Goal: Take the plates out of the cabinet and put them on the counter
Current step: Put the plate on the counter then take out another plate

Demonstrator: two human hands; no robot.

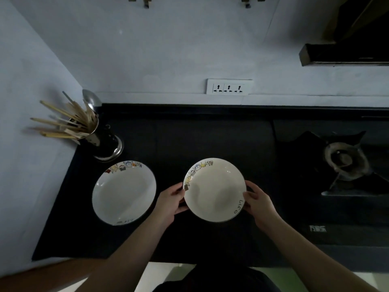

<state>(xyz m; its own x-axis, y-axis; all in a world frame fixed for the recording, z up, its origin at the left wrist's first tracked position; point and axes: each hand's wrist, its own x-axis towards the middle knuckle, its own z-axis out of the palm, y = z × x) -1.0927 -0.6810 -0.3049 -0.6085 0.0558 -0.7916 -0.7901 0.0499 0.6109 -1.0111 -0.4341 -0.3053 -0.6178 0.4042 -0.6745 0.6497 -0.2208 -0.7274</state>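
Plates number two here, both white and deep, each with a band of small coloured drawings along part of the rim. One plate [124,192] lies flat on the dark tabletop [210,135] at the left, with no hand on it. The second plate [214,189] is at the middle of the tabletop, held between two hands; whether its base already rests on the surface cannot be told.

The left hand [171,200] has its grip on the left edge of that plate, thumb on the rim and fingers curled under. The right hand [257,202] has its grip on the right edge in the same way, thumb over the rim near some dark lettering.

Behind the left plate stands one metal utensil holder [105,142], filled with many wooden chopsticks [63,123] and one metal spoon [91,100]. At the right is one gas burner [345,160] set in a dark hob. On the pale wall [168,49] behind sits one socket strip [229,87] with three outlets. One dark range hood [345,55] hangs above the burner.
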